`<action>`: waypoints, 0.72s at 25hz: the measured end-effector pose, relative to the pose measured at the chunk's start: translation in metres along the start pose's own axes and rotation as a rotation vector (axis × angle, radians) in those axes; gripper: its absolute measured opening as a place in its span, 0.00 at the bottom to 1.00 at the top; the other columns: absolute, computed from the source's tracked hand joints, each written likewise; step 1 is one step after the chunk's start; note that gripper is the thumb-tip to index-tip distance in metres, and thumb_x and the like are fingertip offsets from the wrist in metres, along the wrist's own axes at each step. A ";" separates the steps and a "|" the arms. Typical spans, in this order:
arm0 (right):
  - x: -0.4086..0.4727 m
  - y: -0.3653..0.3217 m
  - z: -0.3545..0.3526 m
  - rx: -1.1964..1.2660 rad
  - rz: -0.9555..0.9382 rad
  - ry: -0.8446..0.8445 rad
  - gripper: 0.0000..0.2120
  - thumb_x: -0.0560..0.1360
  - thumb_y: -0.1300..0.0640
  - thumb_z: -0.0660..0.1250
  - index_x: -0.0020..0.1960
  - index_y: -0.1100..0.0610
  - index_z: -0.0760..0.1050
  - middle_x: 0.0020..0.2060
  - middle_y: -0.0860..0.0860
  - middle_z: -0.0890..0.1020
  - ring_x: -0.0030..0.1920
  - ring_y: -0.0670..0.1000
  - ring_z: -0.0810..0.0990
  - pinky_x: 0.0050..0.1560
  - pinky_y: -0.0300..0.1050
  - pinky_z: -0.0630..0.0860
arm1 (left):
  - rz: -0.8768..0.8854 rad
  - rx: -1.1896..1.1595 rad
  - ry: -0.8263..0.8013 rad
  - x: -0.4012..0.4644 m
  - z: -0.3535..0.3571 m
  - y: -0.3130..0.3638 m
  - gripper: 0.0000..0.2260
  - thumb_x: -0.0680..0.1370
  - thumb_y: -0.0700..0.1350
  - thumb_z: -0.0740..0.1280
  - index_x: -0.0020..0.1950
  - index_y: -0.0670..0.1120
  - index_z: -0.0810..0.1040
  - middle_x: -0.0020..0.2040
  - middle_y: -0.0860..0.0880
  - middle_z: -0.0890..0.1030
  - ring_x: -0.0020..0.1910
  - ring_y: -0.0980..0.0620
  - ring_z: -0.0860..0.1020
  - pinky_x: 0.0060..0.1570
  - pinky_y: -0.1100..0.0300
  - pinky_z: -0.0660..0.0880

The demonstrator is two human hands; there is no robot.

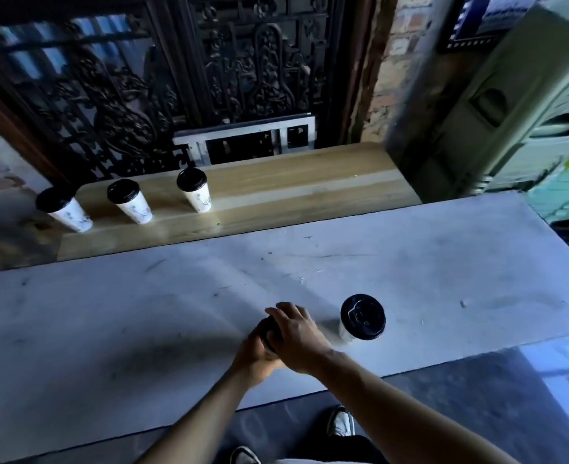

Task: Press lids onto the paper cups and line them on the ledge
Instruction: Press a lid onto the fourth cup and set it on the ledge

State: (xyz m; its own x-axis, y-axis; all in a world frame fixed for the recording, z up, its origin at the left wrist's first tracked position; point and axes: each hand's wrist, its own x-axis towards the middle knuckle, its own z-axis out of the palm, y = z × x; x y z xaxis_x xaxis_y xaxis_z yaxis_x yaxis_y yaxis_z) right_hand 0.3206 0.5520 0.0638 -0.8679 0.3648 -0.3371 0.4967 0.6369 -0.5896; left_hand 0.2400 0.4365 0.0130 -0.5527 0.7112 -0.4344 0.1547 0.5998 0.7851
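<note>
No readable text anywhere. The white paper cups with black plastic lids (130, 202) on the pale wooden ledge (276, 189) are showing dark printed graphics, too blurred to make out.

there is one view only, from a wide-angle camera worn on the person's head. it looks forward and steeply down, so the grey counter (410, 279) fills the middle of the frame and both forearms reach in from the bottom edge. the hands sit close below the lens, near the counter's front edge. the wooden ledge (276, 192) lies farther off, beyond the counter, with a dark ornate grille (182, 78) rising behind it. straight lines bend toward the frame's edges. shoes (341, 423) show at the very bottom.
</note>
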 end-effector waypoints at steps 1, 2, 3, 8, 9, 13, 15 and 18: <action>0.000 0.002 -0.005 -0.011 -0.033 -0.026 0.26 0.83 0.49 0.59 0.80 0.51 0.65 0.78 0.54 0.67 0.78 0.59 0.61 0.77 0.53 0.63 | 0.002 -0.003 -0.001 -0.007 -0.001 0.003 0.26 0.65 0.36 0.78 0.59 0.52 0.77 0.55 0.48 0.85 0.55 0.47 0.83 0.49 0.55 0.83; 0.002 0.002 -0.012 -0.001 -0.072 -0.045 0.26 0.83 0.48 0.58 0.80 0.50 0.66 0.77 0.54 0.69 0.77 0.58 0.64 0.75 0.53 0.64 | -0.039 -0.050 0.022 -0.016 -0.005 0.011 0.25 0.65 0.36 0.77 0.58 0.52 0.78 0.53 0.50 0.86 0.53 0.51 0.83 0.47 0.57 0.82; 0.003 -0.001 -0.021 0.035 -0.109 -0.038 0.25 0.83 0.47 0.58 0.79 0.50 0.68 0.75 0.54 0.71 0.75 0.58 0.67 0.73 0.51 0.67 | -0.073 -0.079 0.054 -0.025 -0.008 0.019 0.24 0.64 0.41 0.78 0.57 0.54 0.79 0.51 0.52 0.86 0.51 0.55 0.83 0.46 0.59 0.80; 0.009 -0.011 -0.064 0.542 -0.098 -0.138 0.20 0.83 0.38 0.56 0.67 0.43 0.79 0.62 0.47 0.83 0.64 0.47 0.80 0.67 0.41 0.72 | -0.133 -0.193 0.244 -0.066 -0.019 0.057 0.30 0.61 0.63 0.75 0.60 0.54 0.77 0.52 0.56 0.86 0.48 0.65 0.83 0.45 0.64 0.79; 0.009 -0.012 -0.070 0.634 -0.082 -0.199 0.22 0.83 0.36 0.55 0.65 0.44 0.81 0.61 0.45 0.84 0.64 0.44 0.81 0.68 0.39 0.73 | -0.131 -0.201 0.257 -0.072 -0.020 0.067 0.31 0.62 0.65 0.74 0.61 0.54 0.76 0.53 0.55 0.86 0.50 0.62 0.84 0.48 0.60 0.80; 0.006 -0.024 -0.098 0.907 -0.064 -0.318 0.21 0.87 0.48 0.54 0.64 0.56 0.83 0.60 0.50 0.86 0.61 0.41 0.83 0.69 0.38 0.74 | -0.112 -0.196 0.302 -0.084 -0.026 0.095 0.30 0.63 0.67 0.71 0.61 0.56 0.76 0.50 0.55 0.86 0.46 0.59 0.84 0.46 0.57 0.82; 0.002 -0.026 -0.110 0.945 -0.085 -0.312 0.19 0.87 0.56 0.55 0.65 0.62 0.81 0.61 0.53 0.85 0.60 0.43 0.84 0.63 0.35 0.75 | -0.126 -0.210 0.265 -0.082 -0.030 0.102 0.29 0.61 0.65 0.74 0.59 0.58 0.76 0.48 0.56 0.86 0.44 0.60 0.84 0.44 0.58 0.82; -0.003 -0.027 -0.114 0.884 -0.111 -0.255 0.17 0.86 0.57 0.57 0.64 0.61 0.81 0.62 0.57 0.85 0.62 0.51 0.83 0.59 0.36 0.77 | -0.136 -0.207 0.167 -0.081 -0.037 0.108 0.31 0.61 0.59 0.80 0.60 0.58 0.74 0.51 0.56 0.85 0.48 0.55 0.85 0.46 0.50 0.85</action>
State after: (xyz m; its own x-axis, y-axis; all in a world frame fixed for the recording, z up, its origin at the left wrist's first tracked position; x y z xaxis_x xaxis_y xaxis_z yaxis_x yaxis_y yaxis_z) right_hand 0.3094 0.6110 0.1641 -0.9363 0.1058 -0.3348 0.3209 -0.1292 -0.9383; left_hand 0.2708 0.4299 0.1494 -0.6866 0.5493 -0.4762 -0.0903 0.5856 0.8056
